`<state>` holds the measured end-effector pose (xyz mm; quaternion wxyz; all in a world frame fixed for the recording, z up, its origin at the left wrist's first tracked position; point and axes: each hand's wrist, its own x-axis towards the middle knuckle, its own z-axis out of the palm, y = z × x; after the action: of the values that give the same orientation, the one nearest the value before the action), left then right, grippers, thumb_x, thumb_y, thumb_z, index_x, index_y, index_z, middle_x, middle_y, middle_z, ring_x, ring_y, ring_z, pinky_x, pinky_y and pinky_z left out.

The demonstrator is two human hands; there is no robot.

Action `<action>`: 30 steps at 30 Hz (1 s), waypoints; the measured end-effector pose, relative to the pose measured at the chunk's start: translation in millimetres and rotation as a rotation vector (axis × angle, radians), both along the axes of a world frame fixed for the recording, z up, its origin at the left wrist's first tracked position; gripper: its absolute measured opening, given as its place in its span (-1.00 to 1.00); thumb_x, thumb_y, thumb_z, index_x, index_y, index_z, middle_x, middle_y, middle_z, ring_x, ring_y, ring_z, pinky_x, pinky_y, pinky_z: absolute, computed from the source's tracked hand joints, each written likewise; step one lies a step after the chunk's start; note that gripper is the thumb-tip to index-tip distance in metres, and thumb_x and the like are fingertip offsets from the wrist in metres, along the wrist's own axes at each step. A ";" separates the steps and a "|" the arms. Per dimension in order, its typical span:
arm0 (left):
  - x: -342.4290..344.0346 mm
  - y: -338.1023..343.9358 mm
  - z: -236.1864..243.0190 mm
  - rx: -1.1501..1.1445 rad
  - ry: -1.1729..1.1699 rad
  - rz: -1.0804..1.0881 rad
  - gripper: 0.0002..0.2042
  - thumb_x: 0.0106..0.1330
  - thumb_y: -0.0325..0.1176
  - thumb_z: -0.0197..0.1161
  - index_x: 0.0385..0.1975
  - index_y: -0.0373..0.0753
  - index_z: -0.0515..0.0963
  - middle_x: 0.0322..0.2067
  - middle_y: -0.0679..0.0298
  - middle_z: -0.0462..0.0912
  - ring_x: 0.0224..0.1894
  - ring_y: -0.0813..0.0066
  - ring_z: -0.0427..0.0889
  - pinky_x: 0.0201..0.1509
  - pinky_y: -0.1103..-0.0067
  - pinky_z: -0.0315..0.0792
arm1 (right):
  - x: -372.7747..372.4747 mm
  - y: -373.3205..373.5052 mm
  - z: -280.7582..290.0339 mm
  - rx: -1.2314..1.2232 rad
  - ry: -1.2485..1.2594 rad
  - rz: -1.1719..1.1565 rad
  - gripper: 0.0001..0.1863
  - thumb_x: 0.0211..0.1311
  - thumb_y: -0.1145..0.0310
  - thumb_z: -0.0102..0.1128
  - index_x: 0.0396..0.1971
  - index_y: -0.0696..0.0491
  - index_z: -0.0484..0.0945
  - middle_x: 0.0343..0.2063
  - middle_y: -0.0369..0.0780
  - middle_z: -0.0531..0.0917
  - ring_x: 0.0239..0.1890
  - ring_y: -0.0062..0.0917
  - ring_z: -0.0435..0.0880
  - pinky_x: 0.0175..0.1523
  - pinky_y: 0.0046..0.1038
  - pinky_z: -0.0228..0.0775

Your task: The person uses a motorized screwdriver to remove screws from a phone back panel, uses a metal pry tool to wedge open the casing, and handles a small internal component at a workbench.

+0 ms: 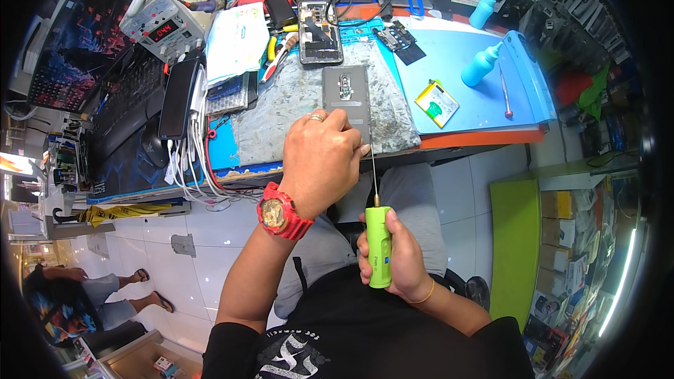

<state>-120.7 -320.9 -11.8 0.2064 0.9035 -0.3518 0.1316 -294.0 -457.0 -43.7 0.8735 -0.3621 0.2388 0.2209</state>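
A dark grey phone back cover (357,107) with a camera cutout lies near the front edge of the worn grey mat (270,123). My left hand (323,154) is closed over its lower part, with the thumb at its right edge; the palm hides much of the cover. In my right hand (407,256) is a bright green cordless tool (378,249), gripped around its body. Its long thin metal shaft points up toward the cover's lower right edge, beside my left thumb. Whether the shaft touches the cover I cannot tell.
Beyond the cover lies an opened phone (320,41). To the right, a blue mat (449,49) bears a battery (437,104), a blue bottle (481,67) and a screwdriver (505,95). Pliers (281,56), papers (235,45), a phone (180,102) and white cables (196,116) lie left.
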 end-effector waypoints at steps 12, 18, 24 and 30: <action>1.1 0.5 -1.6 0.004 -0.007 -0.006 -0.84 0.14 -0.32 0.56 -0.55 -0.22 0.74 -0.40 0.26 0.65 -0.28 0.17 0.70 -0.19 0.27 0.56 | 4.8 -11.8 9.4 0.088 0.019 0.000 -0.38 0.71 -0.14 -0.28 0.23 0.18 0.37 -0.40 -0.17 0.56 -0.62 -0.47 0.57 -0.51 -0.33 0.52; -2.0 3.1 -0.4 0.016 0.024 -0.015 -0.84 0.15 -0.32 0.55 -0.56 -0.21 0.73 -0.40 0.26 0.64 -0.27 0.16 0.69 -0.19 0.28 0.54 | 7.2 -16.5 8.5 0.084 0.015 0.009 -0.38 0.72 -0.13 -0.28 0.23 0.18 0.37 -0.40 -0.17 0.56 -0.62 -0.47 0.57 -0.50 -0.33 0.53; -6.8 4.8 -0.5 -0.025 0.009 -0.005 -0.89 0.15 -0.35 0.53 -0.50 -0.17 0.73 -0.43 0.27 0.61 -0.31 0.17 0.65 -0.14 0.31 0.53 | 0.9 -18.4 11.6 -0.011 -0.007 0.043 -0.38 0.71 -0.17 -0.32 0.21 0.11 0.40 -0.40 -0.19 0.55 -0.63 -0.46 0.58 -0.54 -0.35 0.53; -6.7 4.2 -2.9 -0.005 -0.040 0.000 -0.92 0.13 -0.37 0.52 -0.50 -0.16 0.73 -0.44 0.28 0.61 -0.32 0.20 0.65 -0.11 0.31 0.53 | -0.2 -7.0 -0.4 0.022 0.012 0.066 -0.37 0.70 -0.19 -0.32 0.20 0.12 0.39 -0.41 -0.20 0.55 -0.62 -0.47 0.59 -0.53 -0.34 0.54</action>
<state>-127.4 -316.7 -14.7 0.2017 0.9002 -0.3555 0.1505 -294.2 -464.0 -44.1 0.8682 -0.3590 0.2293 0.2543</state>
